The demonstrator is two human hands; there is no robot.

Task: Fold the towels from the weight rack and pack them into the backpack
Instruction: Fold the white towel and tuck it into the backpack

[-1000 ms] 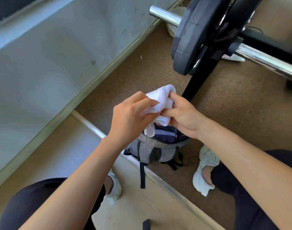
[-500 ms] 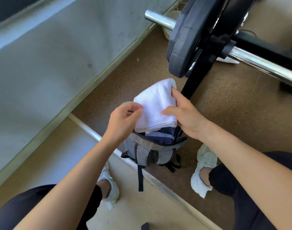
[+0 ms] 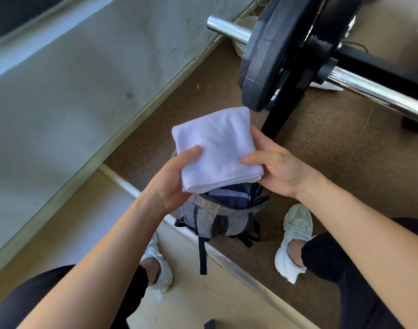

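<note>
A folded white towel (image 3: 217,146) is held flat just above the open top of a grey backpack (image 3: 212,216) that stands on the floor between my feet. My left hand (image 3: 172,181) grips the towel's near left corner, thumb on top. My right hand (image 3: 274,162) holds its right edge, thumb over the fold. Dark blue folded fabric (image 3: 229,197) shows inside the backpack's opening. The towel hides the far part of the opening.
A black weight plate (image 3: 269,55) on a chrome barbell (image 3: 379,93) sits on a black rack upright (image 3: 281,115) just beyond the towel. A grey wall (image 3: 72,91) runs along the left. My white shoes (image 3: 295,236) flank the backpack on brown flooring.
The towel was bunched between both hands a second ago; now it is spread into a flat folded square, with my hands moved apart to its left and right edges.
</note>
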